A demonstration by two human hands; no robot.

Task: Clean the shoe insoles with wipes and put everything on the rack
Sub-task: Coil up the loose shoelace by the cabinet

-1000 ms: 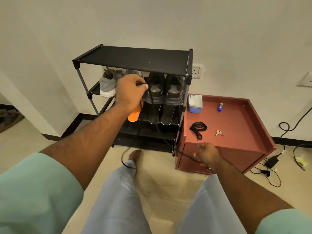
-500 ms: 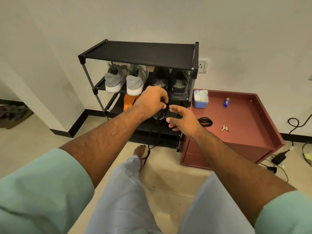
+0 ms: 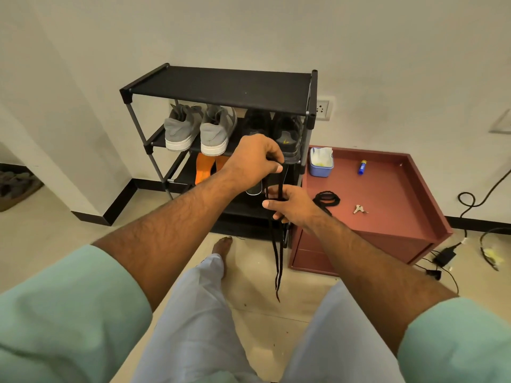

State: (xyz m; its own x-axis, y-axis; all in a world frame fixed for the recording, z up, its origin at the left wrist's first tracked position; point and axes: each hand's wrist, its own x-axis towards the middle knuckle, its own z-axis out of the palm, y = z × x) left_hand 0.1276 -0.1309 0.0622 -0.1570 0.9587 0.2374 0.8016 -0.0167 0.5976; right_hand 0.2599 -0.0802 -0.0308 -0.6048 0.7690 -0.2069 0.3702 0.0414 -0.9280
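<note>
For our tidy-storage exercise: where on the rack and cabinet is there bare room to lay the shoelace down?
The rack's top shelf is bare from post to post. The red cabinet top has a free patch right of the keys and below the blue tube. The middle shelf is crowded with grey shoes and black shoes.

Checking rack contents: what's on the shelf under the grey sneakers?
Under the grey sneakers, two orange insoles lie on the rack shelf. Further right, a dark insole peeks out; the left hand covers the rest.
</note>
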